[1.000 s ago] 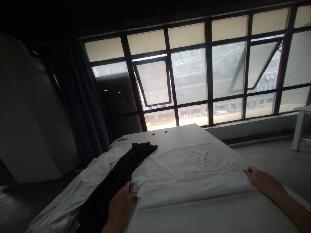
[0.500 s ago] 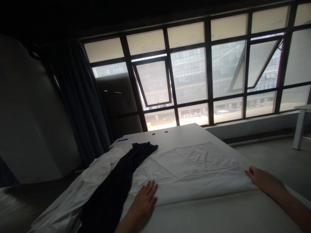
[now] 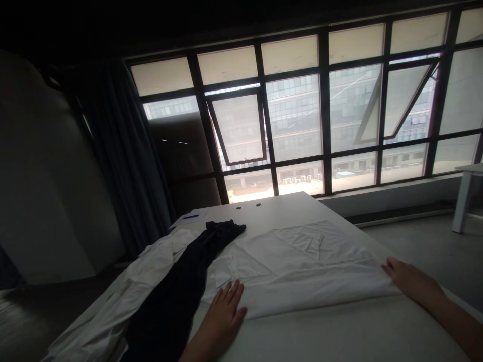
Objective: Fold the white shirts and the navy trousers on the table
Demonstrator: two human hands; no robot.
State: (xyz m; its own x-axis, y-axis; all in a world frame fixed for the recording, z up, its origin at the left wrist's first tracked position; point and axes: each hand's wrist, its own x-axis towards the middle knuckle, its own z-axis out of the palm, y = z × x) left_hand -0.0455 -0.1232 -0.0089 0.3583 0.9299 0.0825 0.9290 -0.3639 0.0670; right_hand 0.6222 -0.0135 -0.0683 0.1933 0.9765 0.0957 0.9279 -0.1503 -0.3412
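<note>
A thin white shirt (image 3: 298, 271) lies spread on the white table (image 3: 339, 332), with one long straight edge towards me and wrinkles near its far side. My left hand (image 3: 224, 311) rests flat on its near left part, fingers stretched out and thumb apart. At the right end, my right hand (image 3: 409, 281) has its fingers closed in a pinch on the cloth's edge. A dark garment (image 3: 177, 281) lies lengthwise just left of the shirt. Beyond that, crumpled white clothes (image 3: 124, 296) run along the table's left edge.
A sheet of paper (image 3: 196, 215) with a blue pen (image 3: 190, 216) on it lies at the far left corner. Two round cable holes are in the tabletop's far end. Windows, a dark curtain (image 3: 124, 166) and another white table (image 3: 466, 196) stand beyond.
Almost nothing differs. My left thumb has spread slightly away from the fingers, and my right hand is a touch further right; the shirt lies as before.
</note>
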